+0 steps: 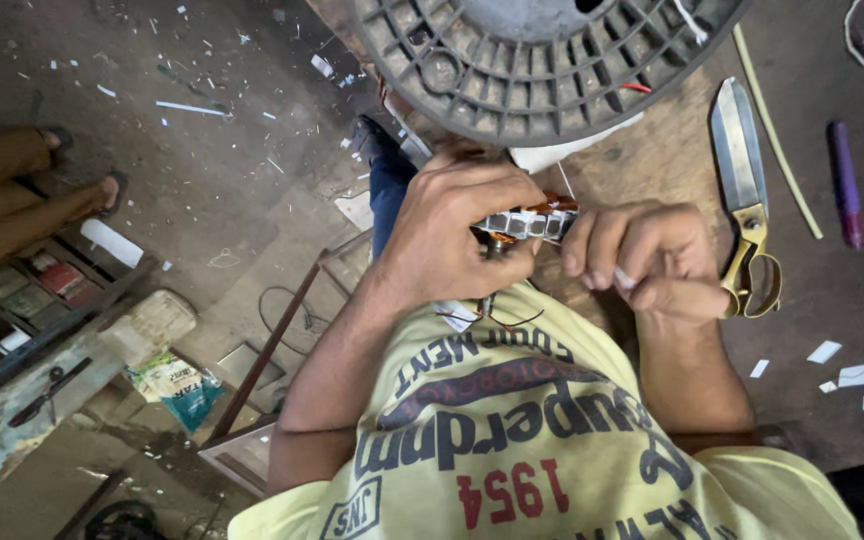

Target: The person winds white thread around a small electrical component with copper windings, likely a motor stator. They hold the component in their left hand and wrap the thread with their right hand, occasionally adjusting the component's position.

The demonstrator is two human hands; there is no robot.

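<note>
My left hand [457, 232] is wrapped around a small metal core with copper-coloured windings [532, 220], holding it just above my yellow shirt. Thin wires [492, 315] hang below it. My right hand [647, 262] is curled beside the core's right end, its fingers touching it and pinching a small white piece [620, 278]. Most of the core is hidden by my fingers.
A large grey ribbed plastic spool [542, 70] lies just beyond my hands. On the dark bench to the right are brass-handled scissors [747, 200], a purple pen [845, 185], a pale strip [777, 135] and white paper scraps [857, 375]. Another person's sandalled feet [82, 170] are at left on the littered floor.
</note>
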